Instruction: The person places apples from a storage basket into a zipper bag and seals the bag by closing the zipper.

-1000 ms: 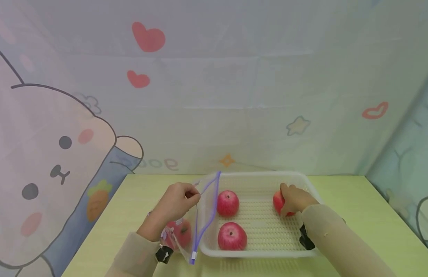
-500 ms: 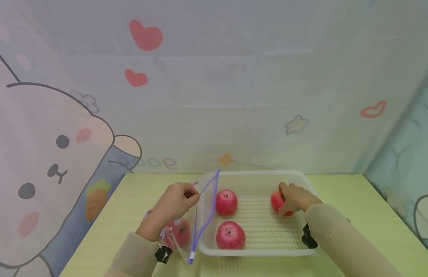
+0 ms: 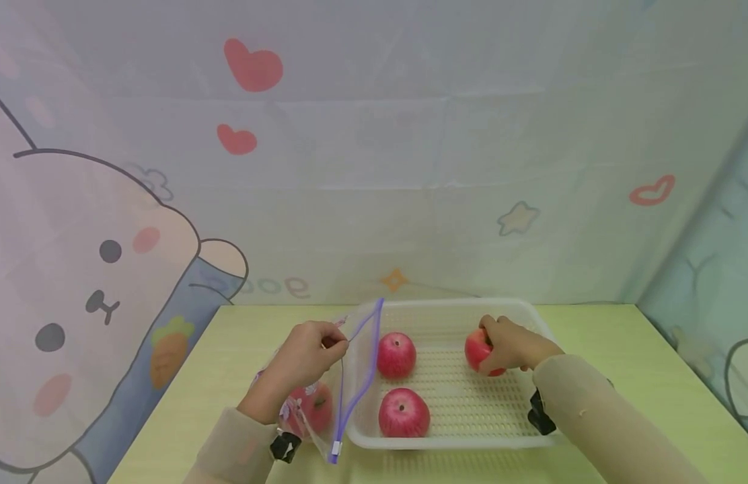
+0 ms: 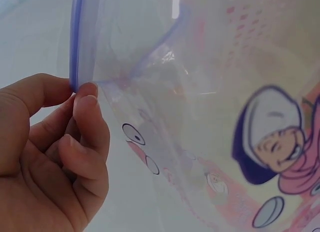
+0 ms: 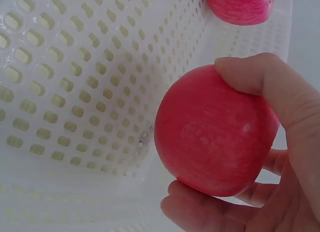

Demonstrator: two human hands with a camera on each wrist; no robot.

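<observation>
A red apple (image 3: 478, 351) is gripped by the right hand (image 3: 512, 346) over the right part of a white perforated tray (image 3: 459, 403); in the right wrist view the fingers (image 5: 260, 77) and thumb are seen curled round it, and it appears raised slightly off the tray floor. Two more apples are left in the tray's left part: the far apple (image 3: 396, 354) and the near apple (image 3: 403, 413), set just beside each other.

To the left of the tray, a clear zip bag (image 3: 325, 396) with a purple seal strip is held open and upright. Its upper edge is pinched by the left hand (image 3: 304, 356), thumb and fingers (image 4: 87, 117) closed narrowly on the strip. A bagged apple (image 3: 310, 407) is seen lying inside the bag, low down by the left wrist. Cartoon prints are carried on the bag's wall.

Tray and bag are borne by a pale green surface (image 3: 622, 349), backed by a cloth printed with hearts and a rabbit.
</observation>
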